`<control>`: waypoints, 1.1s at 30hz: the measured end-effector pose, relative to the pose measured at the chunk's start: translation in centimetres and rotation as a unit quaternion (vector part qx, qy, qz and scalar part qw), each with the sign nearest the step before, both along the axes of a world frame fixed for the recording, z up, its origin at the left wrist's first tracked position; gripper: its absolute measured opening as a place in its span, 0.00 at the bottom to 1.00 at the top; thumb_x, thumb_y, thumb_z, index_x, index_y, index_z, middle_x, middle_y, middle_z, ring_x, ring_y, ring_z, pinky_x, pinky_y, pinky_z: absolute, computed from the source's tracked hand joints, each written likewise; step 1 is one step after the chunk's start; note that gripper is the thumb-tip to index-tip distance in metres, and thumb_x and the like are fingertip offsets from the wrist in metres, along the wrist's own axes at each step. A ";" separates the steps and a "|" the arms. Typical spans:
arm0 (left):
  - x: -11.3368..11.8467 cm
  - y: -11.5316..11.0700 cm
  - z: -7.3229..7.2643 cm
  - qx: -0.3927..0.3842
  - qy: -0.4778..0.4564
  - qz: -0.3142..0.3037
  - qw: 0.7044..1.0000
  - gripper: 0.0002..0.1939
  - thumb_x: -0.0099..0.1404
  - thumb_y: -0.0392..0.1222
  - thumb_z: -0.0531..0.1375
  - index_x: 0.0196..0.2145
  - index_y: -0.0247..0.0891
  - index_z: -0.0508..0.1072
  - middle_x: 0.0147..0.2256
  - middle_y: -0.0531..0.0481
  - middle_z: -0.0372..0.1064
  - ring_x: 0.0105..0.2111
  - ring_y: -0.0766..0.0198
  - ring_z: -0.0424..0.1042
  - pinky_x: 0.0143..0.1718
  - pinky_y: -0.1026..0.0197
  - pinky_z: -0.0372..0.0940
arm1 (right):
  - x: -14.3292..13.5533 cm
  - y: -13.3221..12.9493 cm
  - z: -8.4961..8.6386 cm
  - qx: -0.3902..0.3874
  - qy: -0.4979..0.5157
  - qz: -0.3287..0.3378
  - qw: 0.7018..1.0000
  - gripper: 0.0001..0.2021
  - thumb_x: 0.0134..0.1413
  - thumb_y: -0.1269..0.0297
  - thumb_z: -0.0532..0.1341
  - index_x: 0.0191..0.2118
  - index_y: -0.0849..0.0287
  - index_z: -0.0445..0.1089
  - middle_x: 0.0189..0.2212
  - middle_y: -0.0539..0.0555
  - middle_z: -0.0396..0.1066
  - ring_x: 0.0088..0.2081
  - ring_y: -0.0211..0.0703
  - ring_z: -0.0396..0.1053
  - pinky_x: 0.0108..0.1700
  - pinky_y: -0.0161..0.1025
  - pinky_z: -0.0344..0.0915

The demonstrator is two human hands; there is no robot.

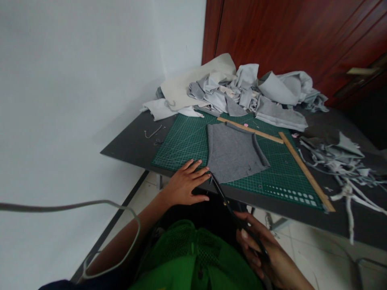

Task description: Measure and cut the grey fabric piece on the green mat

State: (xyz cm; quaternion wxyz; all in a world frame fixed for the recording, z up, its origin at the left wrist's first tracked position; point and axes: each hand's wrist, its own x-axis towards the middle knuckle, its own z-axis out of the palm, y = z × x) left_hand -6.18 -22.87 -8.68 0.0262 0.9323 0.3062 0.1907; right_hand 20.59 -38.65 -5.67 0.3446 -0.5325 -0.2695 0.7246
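A piece of grey fabric (236, 151) lies on the green cutting mat (181, 141), its left, right and far edges curled. My left hand (184, 185) rests flat with fingers spread over the mat's near edge, its fingertips close to the fabric's near left corner. Black-handled scissors (225, 201) are gripped in my right hand (256, 241), below the table's front edge. Their blades reach up to that same corner, beside my left fingertips. Whether the blades have fabric between them is too small to tell.
Two wooden rulers (305, 173) lie on the mat. Behind it is a heap of grey and white fabric scraps (242, 88); more strips and scraps (341, 157) lie at the right. A white wall stands left, a brown door (287, 36) behind. A cable (115, 203) hangs over my left arm.
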 end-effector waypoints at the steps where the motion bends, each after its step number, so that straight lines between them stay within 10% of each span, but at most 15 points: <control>1: 0.0 0.0 0.1 -0.006 -0.002 0.002 1.000 0.39 0.66 0.70 0.58 0.63 0.39 0.69 0.64 0.44 0.66 0.70 0.44 0.55 0.71 0.38 0.46 | -0.1 -0.1 0.1 -0.001 -0.002 -0.003 1.000 0.30 0.54 0.45 0.71 0.57 0.52 0.65 0.24 0.41 0.62 0.15 0.26 0.50 0.12 0.24 0.51; 33: 0.4 -0.2 0.4 -0.020 0.010 0.024 0.999 0.36 0.70 0.62 0.58 0.69 0.40 0.61 0.65 0.44 0.65 0.70 0.46 0.55 0.71 0.40 0.45 | 1.4 -0.5 0.5 -0.069 0.109 -0.036 0.991 0.28 0.50 0.48 0.74 0.53 0.53 0.70 0.24 0.41 0.61 0.15 0.24 0.49 0.12 0.22 0.47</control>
